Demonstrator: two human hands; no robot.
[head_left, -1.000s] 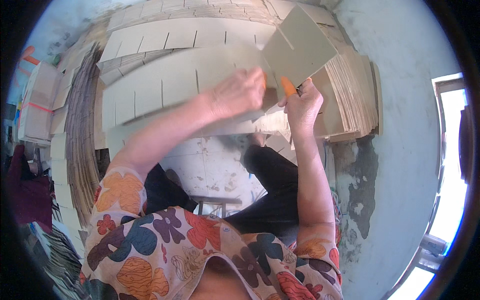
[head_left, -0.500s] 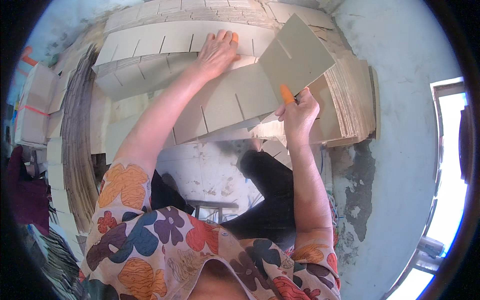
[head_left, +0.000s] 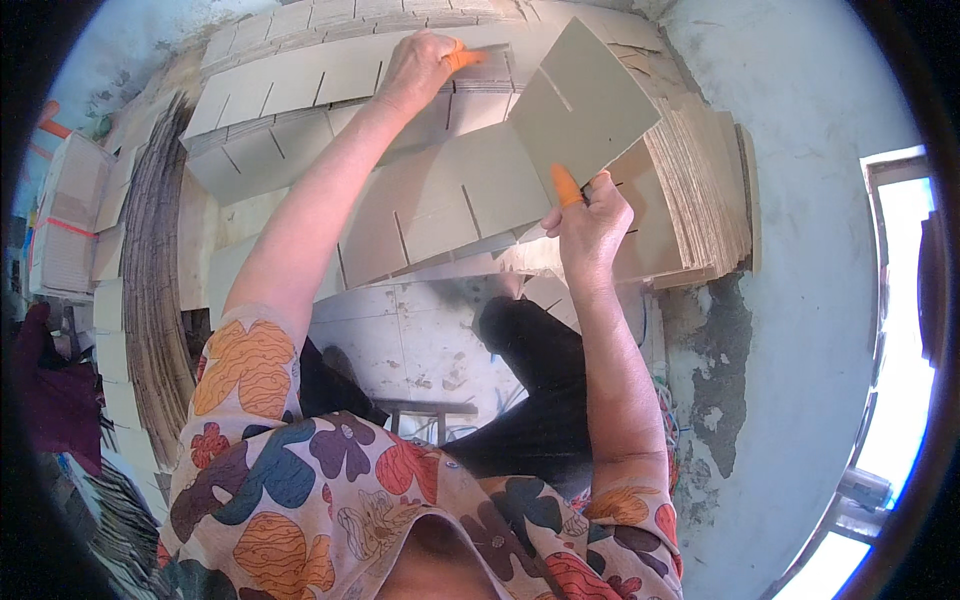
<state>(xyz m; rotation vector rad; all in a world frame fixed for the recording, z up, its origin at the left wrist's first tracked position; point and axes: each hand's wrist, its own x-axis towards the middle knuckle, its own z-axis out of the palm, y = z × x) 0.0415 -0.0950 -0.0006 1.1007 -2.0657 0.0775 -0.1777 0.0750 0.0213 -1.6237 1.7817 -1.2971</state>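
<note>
My left hand [head_left: 418,72], orange covers on its fingertips, is over the far stack of long slotted cardboard strips [head_left: 300,92]. Its thumb and finger pinch a blurred greyish cardboard piece [head_left: 492,62] whose full shape I cannot make out. My right hand [head_left: 594,220], also with orange fingertip covers, grips the lower edge of a squarish cardboard panel [head_left: 585,95] with one slit, which stands tilted up. Left of this panel, a slotted cardboard strip [head_left: 430,205] slants toward me; whether the two are joined I cannot tell.
Stacked cardboard sheets [head_left: 695,190] stand at the right, near a pale wall [head_left: 800,120]. A tall row of stacked cardboard [head_left: 155,270] runs down the left side, beside a white box [head_left: 70,215] with a red band. A dark stool [head_left: 430,408] shows below.
My left hand has lifted off the far strip and shifted slightly away from me, its fingers now pinched. The right hand and its panel have moved only slightly.
</note>
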